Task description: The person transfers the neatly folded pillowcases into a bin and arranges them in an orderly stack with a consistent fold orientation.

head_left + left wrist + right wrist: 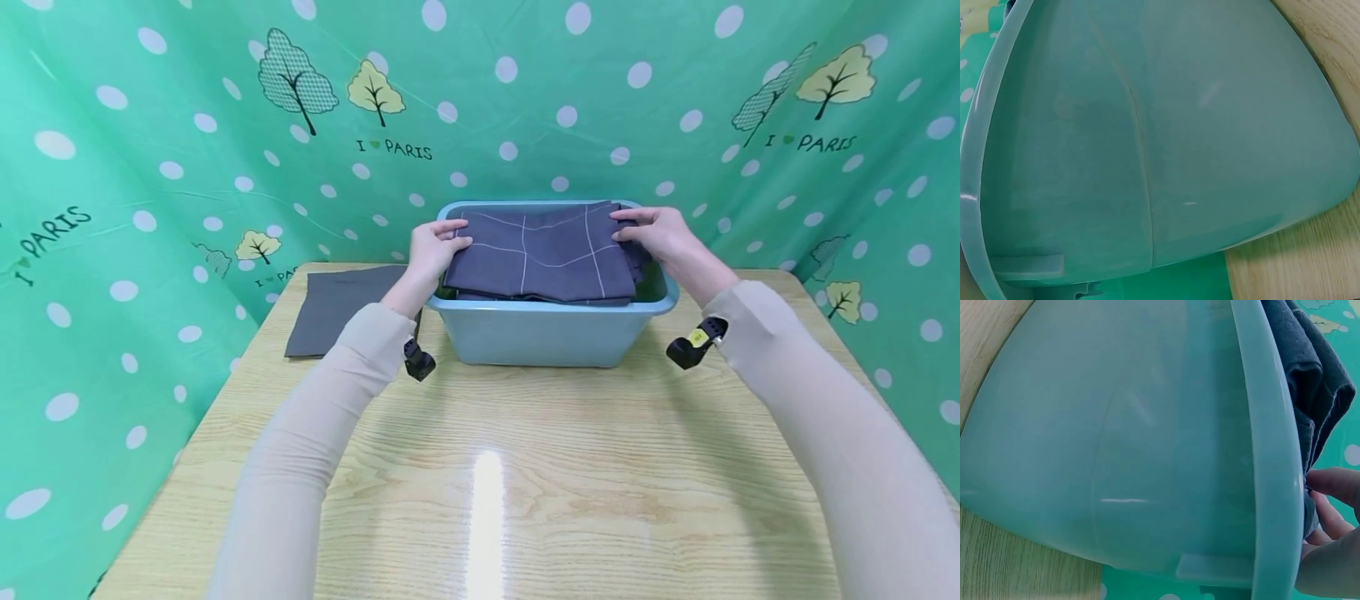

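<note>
A folded dark grey-blue cloth (540,250) with thin white grid lines lies across the opening of a light blue plastic basin (536,333). At the cloth's left edge my left hand (435,252) pinches it between thumb and fingers. My right hand (662,235) does the same at the right edge, where layered folds bunch up. In the right wrist view, fingertips (1335,481) grip the cloth (1316,381) just beyond the basin's rim (1272,450). The left wrist view holds mostly the basin's outer wall (1210,125); the left hand is hidden there.
A flat dark grey cloth or sheet (337,304) lies on the wooden table (570,467), left of the basin and partly behind the left forearm. Behind the table hangs a green polka-dot curtain (480,108). Small black cameras (418,360) sit at both wrists.
</note>
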`<move>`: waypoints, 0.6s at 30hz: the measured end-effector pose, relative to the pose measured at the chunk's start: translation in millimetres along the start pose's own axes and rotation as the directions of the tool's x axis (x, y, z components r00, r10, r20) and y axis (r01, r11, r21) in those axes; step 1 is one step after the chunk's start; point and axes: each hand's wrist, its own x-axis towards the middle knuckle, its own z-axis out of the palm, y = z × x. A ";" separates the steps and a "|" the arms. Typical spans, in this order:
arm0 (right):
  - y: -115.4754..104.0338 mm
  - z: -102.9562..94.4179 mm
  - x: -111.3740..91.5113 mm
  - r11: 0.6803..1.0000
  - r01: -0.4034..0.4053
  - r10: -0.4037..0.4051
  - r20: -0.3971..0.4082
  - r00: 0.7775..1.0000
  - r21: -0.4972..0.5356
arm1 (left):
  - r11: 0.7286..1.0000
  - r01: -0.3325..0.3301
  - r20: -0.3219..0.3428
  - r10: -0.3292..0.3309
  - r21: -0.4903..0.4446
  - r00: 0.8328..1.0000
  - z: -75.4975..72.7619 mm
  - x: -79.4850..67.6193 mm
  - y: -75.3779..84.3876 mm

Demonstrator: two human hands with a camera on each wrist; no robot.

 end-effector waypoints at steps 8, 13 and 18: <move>-2.0 2.3 2.2 1.000 0.009 -0.009 0.000 1.000 0.002 | 1.000 -0.005 -0.005 0.005 0.017 1.000 0.6 2.3 -0.4; -1.6 4.0 4.4 1.000 0.017 -0.017 -0.009 1.000 -0.018 | 0.999 -0.011 -0.014 0.012 0.041 1.000 1.7 2.7 -0.1; 0.1 4.7 5.3 0.997 0.053 -0.053 -0.004 0.999 -0.064 | 0.996 -0.042 -0.008 0.043 0.072 0.999 1.8 -0.5 0.5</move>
